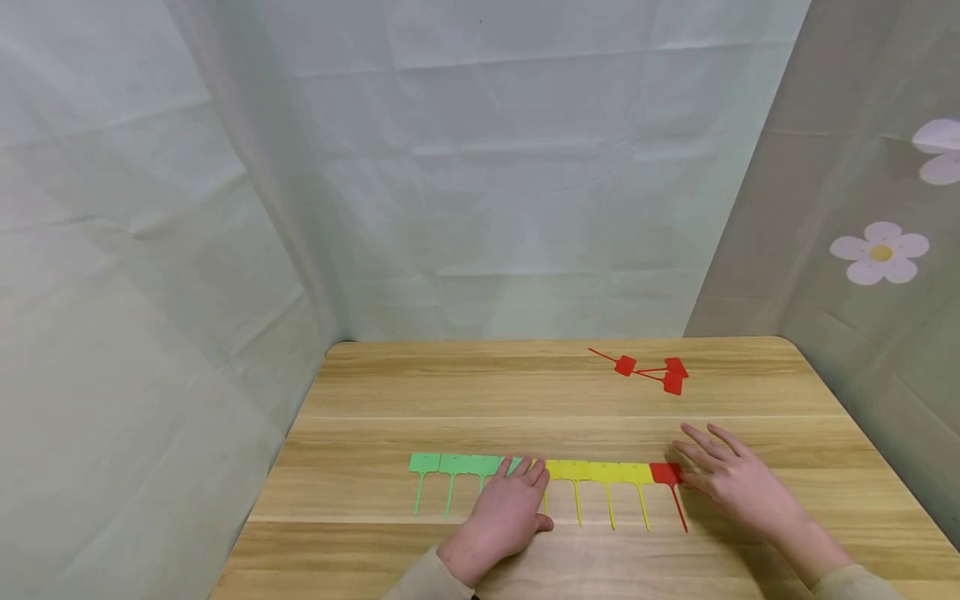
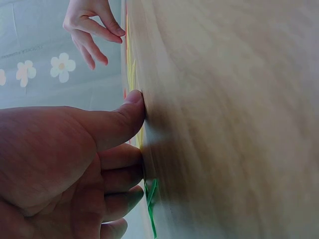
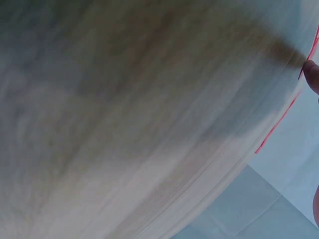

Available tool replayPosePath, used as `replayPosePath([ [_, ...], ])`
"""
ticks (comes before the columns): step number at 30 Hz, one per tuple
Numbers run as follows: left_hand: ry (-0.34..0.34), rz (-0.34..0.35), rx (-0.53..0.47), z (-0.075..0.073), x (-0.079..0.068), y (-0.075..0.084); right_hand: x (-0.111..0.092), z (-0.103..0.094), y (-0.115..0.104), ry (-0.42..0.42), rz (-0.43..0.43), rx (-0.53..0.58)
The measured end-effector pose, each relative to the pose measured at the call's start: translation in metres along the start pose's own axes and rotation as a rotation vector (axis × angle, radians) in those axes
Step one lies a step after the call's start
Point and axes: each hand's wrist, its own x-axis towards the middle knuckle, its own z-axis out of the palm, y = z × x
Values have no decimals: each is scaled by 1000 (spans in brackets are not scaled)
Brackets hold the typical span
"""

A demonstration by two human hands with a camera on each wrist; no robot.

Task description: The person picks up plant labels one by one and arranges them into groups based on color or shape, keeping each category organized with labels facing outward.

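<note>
A row of flag-shaped cable tie tags lies across the table, heads edge to edge and tails toward me: several green tags (image 1: 454,463) on the left, several yellow tags (image 1: 604,472) beside them, and one red tag (image 1: 664,473) at the right end. My left hand (image 1: 508,510) rests on the row where green meets yellow, covering part of it. In the left wrist view, its thumb (image 2: 130,112) touches the wood. My right hand (image 1: 738,479) is at the red tag, its thumb touching the head's right edge and its other fingers extended beyond. The right wrist view catches only the thumb (image 3: 312,74).
Three loose red tags (image 1: 673,382) lie near the back edge of the wooden table (image 1: 450,392), two of their heads overlapping. Pale fabric (image 1: 510,192) hangs behind and to the left. On the right, a greyish cloth with flowers (image 1: 881,253) borders the table.
</note>
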Motion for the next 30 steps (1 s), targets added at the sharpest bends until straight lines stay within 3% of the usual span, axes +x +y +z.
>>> replayPosePath([
  [22, 3, -7, 6, 0, 0, -2, 1, -2, 1, -7, 8, 14],
  [27, 2, -7, 15, 0, 0, -1, -5, -1, 6, 52, 62, 80],
  [30, 2, -9, 18, 0, -1, 0, -7, -2, 8, 103, 160, 116],
])
